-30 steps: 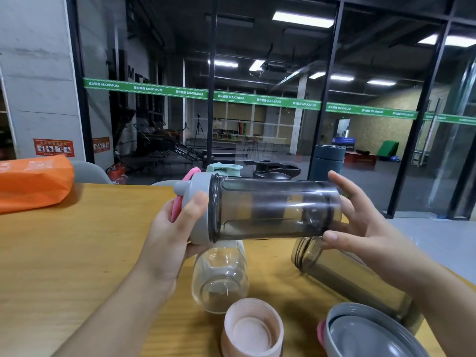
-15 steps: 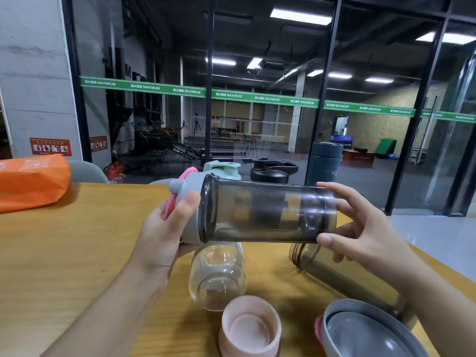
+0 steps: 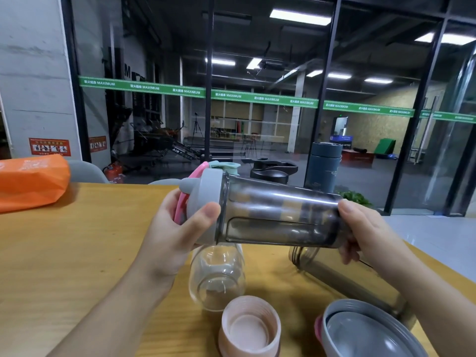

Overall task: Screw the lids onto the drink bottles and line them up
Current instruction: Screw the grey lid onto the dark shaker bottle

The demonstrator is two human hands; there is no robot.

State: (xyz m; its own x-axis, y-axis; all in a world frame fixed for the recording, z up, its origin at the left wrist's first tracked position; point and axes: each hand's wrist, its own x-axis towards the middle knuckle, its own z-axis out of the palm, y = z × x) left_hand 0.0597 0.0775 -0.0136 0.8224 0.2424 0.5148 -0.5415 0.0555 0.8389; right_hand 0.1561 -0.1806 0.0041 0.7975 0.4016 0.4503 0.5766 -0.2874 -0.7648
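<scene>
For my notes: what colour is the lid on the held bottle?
Grey lid with a pink handle, head view.

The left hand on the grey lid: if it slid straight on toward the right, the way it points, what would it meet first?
The smoky bottle itself. The left hand grips the grey lid at that bottle's mouth, so going right it would run along the bottle's body toward the right hand holding the base. Depth is hard to judge.

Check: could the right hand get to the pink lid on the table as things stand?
Probably not yet. The right hand grips the base of the smoky bottle, so it is busy. The pink lid itself lies open side up with nothing over it.
</scene>
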